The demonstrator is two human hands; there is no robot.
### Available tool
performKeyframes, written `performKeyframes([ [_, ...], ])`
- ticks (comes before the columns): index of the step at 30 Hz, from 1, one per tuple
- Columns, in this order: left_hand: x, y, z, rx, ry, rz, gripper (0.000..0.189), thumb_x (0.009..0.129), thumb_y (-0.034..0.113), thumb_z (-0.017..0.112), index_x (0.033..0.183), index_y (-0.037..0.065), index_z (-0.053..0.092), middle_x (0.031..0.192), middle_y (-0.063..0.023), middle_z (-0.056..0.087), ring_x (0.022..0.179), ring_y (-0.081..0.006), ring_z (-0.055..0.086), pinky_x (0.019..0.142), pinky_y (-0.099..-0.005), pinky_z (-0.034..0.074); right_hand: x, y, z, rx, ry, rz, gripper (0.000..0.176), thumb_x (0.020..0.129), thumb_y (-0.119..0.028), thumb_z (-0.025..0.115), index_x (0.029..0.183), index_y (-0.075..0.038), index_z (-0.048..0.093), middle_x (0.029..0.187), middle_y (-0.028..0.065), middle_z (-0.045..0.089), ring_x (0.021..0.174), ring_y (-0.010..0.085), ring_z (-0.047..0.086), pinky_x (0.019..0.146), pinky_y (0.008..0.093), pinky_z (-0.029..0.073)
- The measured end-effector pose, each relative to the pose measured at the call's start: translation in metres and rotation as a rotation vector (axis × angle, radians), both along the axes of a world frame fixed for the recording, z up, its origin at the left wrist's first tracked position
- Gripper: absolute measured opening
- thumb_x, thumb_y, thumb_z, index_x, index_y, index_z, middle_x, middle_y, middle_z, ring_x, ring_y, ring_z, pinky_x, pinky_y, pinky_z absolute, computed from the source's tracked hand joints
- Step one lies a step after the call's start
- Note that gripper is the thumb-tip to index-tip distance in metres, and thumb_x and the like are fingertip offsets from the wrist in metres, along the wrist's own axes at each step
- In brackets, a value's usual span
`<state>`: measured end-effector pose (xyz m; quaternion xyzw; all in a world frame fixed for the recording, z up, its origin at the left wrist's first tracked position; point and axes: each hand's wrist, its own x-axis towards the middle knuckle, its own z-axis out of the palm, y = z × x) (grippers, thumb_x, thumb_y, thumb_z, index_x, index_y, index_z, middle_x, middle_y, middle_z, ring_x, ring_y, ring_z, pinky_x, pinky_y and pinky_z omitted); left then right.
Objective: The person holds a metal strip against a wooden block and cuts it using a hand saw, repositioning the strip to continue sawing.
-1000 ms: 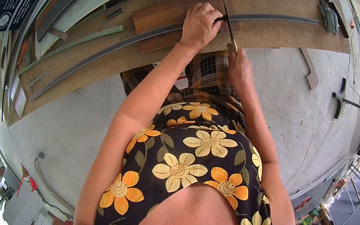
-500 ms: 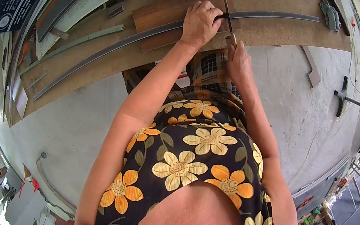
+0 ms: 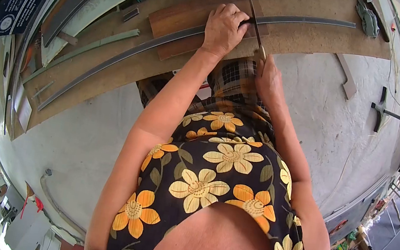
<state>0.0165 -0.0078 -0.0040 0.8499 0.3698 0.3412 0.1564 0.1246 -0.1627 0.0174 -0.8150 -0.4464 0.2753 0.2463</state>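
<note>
A long dark strip (image 3: 115, 64) lies across the wooden workbench (image 3: 304, 41), over a reddish-brown board (image 3: 176, 13). My left hand (image 3: 225, 29) presses on the strip with its fingers wrapped round it, just left of the saw blade. My right hand (image 3: 269, 81) is closed round the light handle of a thin saw (image 3: 254, 15). The blade crosses the strip at a steep angle and points away from me. How deep it sits in the strip is too small to tell.
Green strips (image 3: 90, 51) and a short dark offcut (image 3: 130, 14) lie left on the bench. A dark blue box (image 3: 21, 2) stands at far left. A grey-green cloth (image 3: 368, 18) lies at the back right. A clamp (image 3: 397, 114) is at right.
My right hand has moved slightly toward my body and to the right, drawing the saw back with it. My left hand stays on the strip.
</note>
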Motion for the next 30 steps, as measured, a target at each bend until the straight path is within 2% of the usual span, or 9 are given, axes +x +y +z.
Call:
performKeyframes([
  [4,0.0,0.001,-0.001,-0.009,0.008,0.002,0.018,0.077,0.018,0.078,0.094,0.013,0.072,0.094,-0.0021,0.062,0.096,-0.0249,0.059,0.087,-0.0402,0.048,-0.006,-0.021,0.004,-0.091,0.002,-0.025,0.024,0.102,-0.024,0.046,0.103,0.0,0.046,0.091,0.0378,0.062,0.092,0.0573,0.056,0.075,0.0632,0.043],
  [10,-0.001,0.001,-0.004,0.021,-0.011,-0.003,0.016,0.075,0.02,0.078,0.09,0.016,0.074,0.093,-0.0012,0.061,0.097,-0.0246,0.059,0.085,-0.0403,0.048,0.0,0.019,-0.007,0.067,-0.002,0.018,0.022,0.102,-0.023,0.047,0.104,-0.001,0.046,0.088,0.0364,0.062,0.089,0.0576,0.057,0.073,0.0634,0.043],
  [16,0.0,0.003,-0.005,0.035,-0.015,-0.018,0.018,0.075,0.016,0.077,0.092,0.015,0.072,0.094,-0.0023,0.06,0.097,-0.0265,0.059,0.084,-0.0417,0.048,-0.007,-0.026,0.0,-0.006,0.034,-0.001,0.024,0.103,-0.024,0.045,0.103,0.0,0.047,0.09,0.036,0.061,0.092,0.057,0.055,0.074,0.062,0.041],
  [23,-0.001,0.001,0.0,0.011,-0.015,-0.033,0.018,0.075,0.015,0.077,0.091,0.013,0.069,0.093,-0.0038,0.059,0.095,-0.0276,0.058,0.082,-0.0426,0.048,0.0,0.018,-0.008,0.009,0.014,-0.003,0.026,0.102,-0.027,0.045,0.105,-0.001,0.045,0.09,0.0374,0.062,0.089,0.0583,0.056,0.075,0.0635,0.043],
  [30,-0.001,0.0,0.0,0.009,0.011,-0.028,0.02,0.077,0.014,0.078,0.094,0.011,0.069,0.097,-0.0047,0.059,0.096,-0.0272,0.058,0.083,-0.0415,0.048,-0.004,-0.02,-0.002,0.002,0.032,0.011,0.025,0.102,-0.025,0.046,0.105,0.0,0.045,0.087,0.0356,0.063,0.087,0.0575,0.058,0.072,0.064,0.044],
])
